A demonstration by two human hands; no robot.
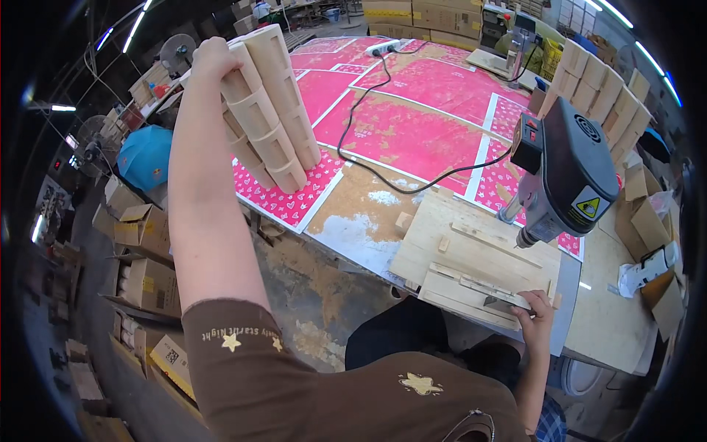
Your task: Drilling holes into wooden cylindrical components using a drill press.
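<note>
My left hand (211, 59) reaches far out and closes over the top of a tall stack of pale wooden blocks (259, 121). The blocks have rounded sides and recesses; some fingers are hidden behind the top one. At the front right, my right hand (536, 313) pinches the end of a thin, flat greyish strip (504, 297) lying along a wooden jig (471, 283). The jig is a plywood board with narrow battens. Over its far right side stands a small bench drill press (574, 177), its chuck (526, 237) above the board.
A black cable (383, 180) winds across the pink-covered table (412, 96) to a white power strip (383, 48). More stacked wooden blocks (604, 92) stand behind the drill press. Cardboard boxes (147, 283) sit on the floor at left; an open carton (648, 210) is at right.
</note>
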